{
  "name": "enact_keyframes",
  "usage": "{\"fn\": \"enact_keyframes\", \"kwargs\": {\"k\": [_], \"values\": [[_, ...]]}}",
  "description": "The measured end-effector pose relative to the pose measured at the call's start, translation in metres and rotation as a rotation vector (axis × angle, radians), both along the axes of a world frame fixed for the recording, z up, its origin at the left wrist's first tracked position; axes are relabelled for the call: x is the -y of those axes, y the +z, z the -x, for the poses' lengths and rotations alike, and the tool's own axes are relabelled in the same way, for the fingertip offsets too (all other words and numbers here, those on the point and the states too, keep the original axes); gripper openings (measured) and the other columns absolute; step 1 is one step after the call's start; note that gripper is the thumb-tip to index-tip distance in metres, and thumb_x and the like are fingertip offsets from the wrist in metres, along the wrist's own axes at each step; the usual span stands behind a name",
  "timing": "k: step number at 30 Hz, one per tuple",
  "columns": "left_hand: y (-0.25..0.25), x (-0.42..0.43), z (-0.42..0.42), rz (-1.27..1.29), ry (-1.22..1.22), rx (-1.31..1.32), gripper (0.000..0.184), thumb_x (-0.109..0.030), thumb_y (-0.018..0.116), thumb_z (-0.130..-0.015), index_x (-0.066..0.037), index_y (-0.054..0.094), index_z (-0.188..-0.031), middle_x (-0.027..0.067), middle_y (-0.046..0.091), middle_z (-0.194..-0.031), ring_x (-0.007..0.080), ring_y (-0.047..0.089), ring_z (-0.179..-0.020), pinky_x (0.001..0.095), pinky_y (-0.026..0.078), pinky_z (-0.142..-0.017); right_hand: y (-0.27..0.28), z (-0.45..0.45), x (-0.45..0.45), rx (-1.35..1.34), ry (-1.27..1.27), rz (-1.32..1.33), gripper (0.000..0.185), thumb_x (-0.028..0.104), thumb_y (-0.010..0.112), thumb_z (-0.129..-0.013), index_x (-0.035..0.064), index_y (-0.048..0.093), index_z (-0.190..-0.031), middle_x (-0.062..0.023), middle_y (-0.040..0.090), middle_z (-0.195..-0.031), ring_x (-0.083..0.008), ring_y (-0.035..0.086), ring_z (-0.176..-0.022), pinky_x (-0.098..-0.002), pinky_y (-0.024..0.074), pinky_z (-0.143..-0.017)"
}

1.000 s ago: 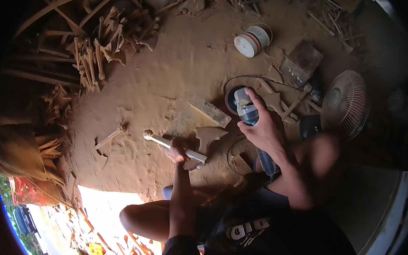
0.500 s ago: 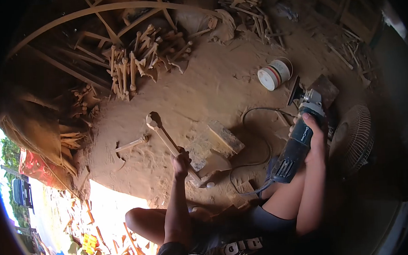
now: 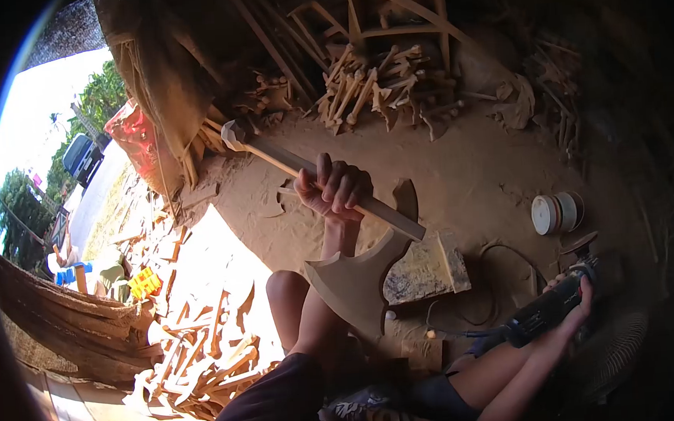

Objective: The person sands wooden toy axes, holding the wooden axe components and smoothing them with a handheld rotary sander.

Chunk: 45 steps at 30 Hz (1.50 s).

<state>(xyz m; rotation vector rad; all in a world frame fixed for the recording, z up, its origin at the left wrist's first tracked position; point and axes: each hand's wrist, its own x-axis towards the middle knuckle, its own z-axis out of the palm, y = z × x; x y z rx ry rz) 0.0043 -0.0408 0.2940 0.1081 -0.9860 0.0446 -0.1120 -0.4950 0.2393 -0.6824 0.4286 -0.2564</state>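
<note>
My left hand (image 3: pixel 337 189) is wrapped round the handle of a carved wooden axe (image 3: pixel 357 279). The axe is held up in front of me, its knobbed handle end pointing to the upper left and its broad curved blade below my hand. At the right, my right hand (image 3: pixel 579 315) grips the dark body of an angle grinder (image 3: pixel 544 311), whose disc faces away from me above my leg. Whether the disc is spinning cannot be made out. A worn wooden block (image 3: pixel 425 271) lies on the dusty ground just beyond the axe blade.
A white bucket (image 3: pixel 553 213) lies on its side beyond the grinder, and the power cord (image 3: pixel 468 332) trails across the ground. A fan (image 3: pixel 620 355) stands at the right. Piles of carved wooden pieces lie ahead (image 3: pixel 383 84) and in the sunlight at the left (image 3: pixel 200 365).
My view has turned to the left. My left hand has raised the axe and turned it, so its blade now shows. The grinder, still in my right hand, sits lower and farther right in view.
</note>
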Motion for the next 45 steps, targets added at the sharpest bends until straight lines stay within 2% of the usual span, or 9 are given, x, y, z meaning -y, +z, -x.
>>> {"fn": "enact_keyframes", "kwargs": {"k": [4, 10, 16, 23, 29, 31, 34, 37, 45], "values": [[0.009, -0.007, 0.011, -0.029, 0.075, 0.018, 0.038, -0.041, 0.052, -0.106, -0.012, 0.047, -0.083, -0.0020, 0.046, -0.060, 0.0140, 0.045, -0.043, 0.0338, 0.047, -0.047, -0.005, -0.005, 0.003, -0.034, 0.035, 0.036, 0.041, 0.042, 0.070, -0.099, 0.0028, 0.066, -0.109, -0.0093, 0.069, -0.093, -0.0229, 0.066, -0.081, -0.0355, 0.0571, -0.072], [-0.008, -0.026, 0.020, -0.237, 0.715, -0.607, 0.029, -0.037, 0.049, -0.107, -0.015, 0.047, -0.089, -0.0008, 0.039, -0.065, 0.0182, 0.040, -0.046, 0.0367, 0.040, -0.046, -0.023, -0.007, 0.012, -0.052, 0.090, 0.050, 0.042, 0.041, 0.074, -0.096, 0.0039, 0.067, -0.115, -0.0101, 0.071, -0.095, -0.0251, 0.069, -0.082, -0.0397, 0.0595, -0.075], [-0.060, -0.011, 0.000, -0.588, 0.991, -0.684, 0.016, -0.018, 0.065, -0.096, -0.009, 0.053, -0.090, 0.0033, 0.055, -0.074, 0.0162, 0.055, -0.058, 0.0345, 0.049, -0.056, -0.013, 0.003, -0.003, 0.015, 0.060, 0.092, 0.038, 0.030, 0.075, -0.095, 0.0070, 0.067, -0.123, -0.0116, 0.073, -0.104, -0.0280, 0.072, -0.087, -0.0440, 0.0607, -0.078], [-0.176, 0.059, -0.032, -0.945, 0.903, -0.889, 0.010, -0.008, 0.072, -0.087, -0.003, 0.063, -0.086, 0.0018, 0.060, -0.071, 0.0132, 0.058, -0.059, 0.0317, 0.048, -0.055, -0.020, 0.017, -0.014, -0.106, 0.040, 0.336, 0.047, 0.051, 0.071, -0.102, 0.0104, 0.065, -0.126, -0.0062, 0.069, -0.090, -0.0205, 0.069, -0.071, -0.0369, 0.0577, -0.064], [-0.296, 0.121, -0.035, -0.888, 0.966, -1.101, 0.015, -0.012, 0.073, -0.091, -0.002, 0.064, -0.085, 0.0013, 0.061, -0.069, 0.0125, 0.059, -0.058, 0.0317, 0.045, -0.054, -0.057, 0.030, -0.012, -0.247, 0.224, 0.506, 0.047, 0.057, 0.074, -0.097, 0.0153, 0.067, -0.117, -0.0048, 0.069, -0.082, -0.0165, 0.069, -0.063, -0.0320, 0.0560, -0.056], [-0.284, 0.129, -0.033, -0.978, 1.000, -1.057, 0.019, -0.013, 0.072, -0.093, -0.001, 0.064, -0.081, -0.0001, 0.059, -0.068, 0.0110, 0.058, -0.062, 0.0324, 0.044, -0.057, -0.094, 0.034, -0.011, -0.371, 0.266, 0.552, 0.044, 0.054, 0.078, -0.095, 0.0148, 0.068, -0.112, -0.0041, 0.068, -0.080, -0.0160, 0.069, -0.063, -0.0314, 0.0558, -0.056], [-0.277, 0.133, -0.027, -1.093, 1.104, -0.945, 0.023, -0.015, 0.071, -0.095, 0.000, 0.063, -0.079, 0.0001, 0.059, -0.068, 0.0108, 0.055, -0.064, 0.0334, 0.043, -0.060, -0.125, 0.031, -0.018, -0.478, 0.283, 0.602, 0.046, 0.030, 0.087, -0.089, 0.0058, 0.067, -0.123, -0.0053, 0.071, -0.099, -0.0154, 0.071, -0.082, -0.0346, 0.0582, -0.071], [-0.283, 0.143, -0.027, -1.064, 1.200, -0.846, 0.026, -0.016, 0.070, -0.095, 0.001, 0.062, -0.078, 0.0013, 0.057, -0.066, 0.0121, 0.054, -0.064, 0.0349, 0.042, -0.060, -0.124, 0.017, -0.034, -0.480, 0.359, 0.813, 0.077, 0.032, 0.090, -0.083, 0.0052, 0.051, -0.144, -0.0121, 0.066, -0.126, -0.0220, 0.070, -0.107, -0.0390, 0.0590, -0.086], [-0.283, 0.144, -0.022, -1.106, 1.183, -0.803, 0.026, -0.014, 0.071, -0.091, 0.001, 0.060, -0.075, 0.0039, 0.054, -0.063, 0.0139, 0.053, -0.063, 0.0375, 0.043, -0.059, -0.116, -0.029, -0.053, -0.445, 0.574, 0.908, 0.094, 0.042, 0.089, -0.081, 0.0039, 0.044, -0.154, -0.0163, 0.063, -0.134, -0.0258, 0.066, -0.120, -0.0412, 0.0551, -0.099]]}}
